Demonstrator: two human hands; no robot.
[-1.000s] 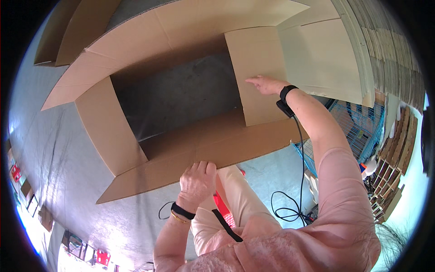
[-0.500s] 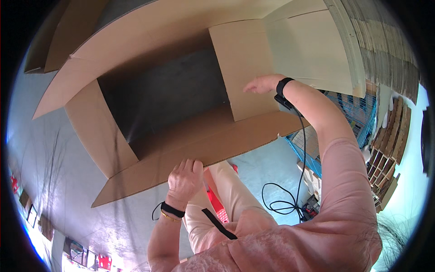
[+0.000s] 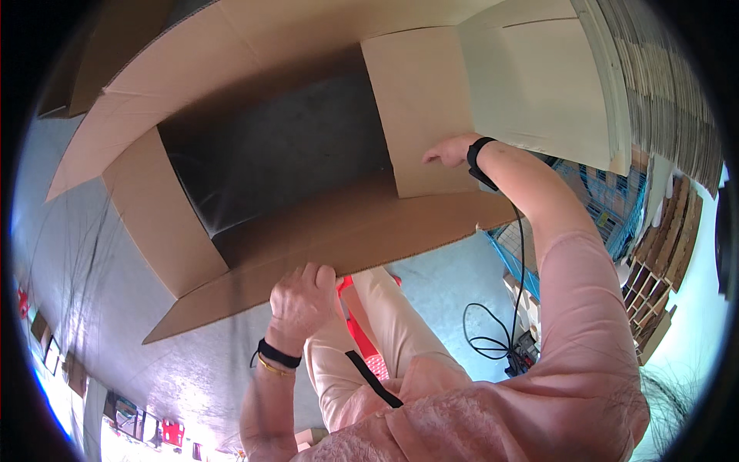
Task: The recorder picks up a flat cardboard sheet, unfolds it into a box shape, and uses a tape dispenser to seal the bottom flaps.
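A large brown cardboard box [image 3: 339, 231] stands in front of me with its flaps spread outward and its inside dark. My left hand [image 3: 304, 296] is closed over the edge of the near long flap, its fingers bent across the cardboard and the thumb hidden. Over the right end flap [image 3: 419, 108] is my right hand [image 3: 453, 150], holding nothing, with its fingers partly extended toward the left. Whether it touches that flap I cannot tell. Each wrist wears a black band, and a black cable hangs from the right one.
Stacked flat cardboard [image 3: 662, 85] rises at the far right beside a pale panel [image 3: 539, 85]. Below it are a blue wire crate [image 3: 608, 204] and brown slatted pieces [image 3: 662, 246]. Another cardboard box [image 3: 115, 54] stands at the far left. Coiled cable [image 3: 486, 339] hangs beside my legs.
My left hand and the near flap have shifted slightly left and up in view. My right hand has moved a little right, its fingers more bent.
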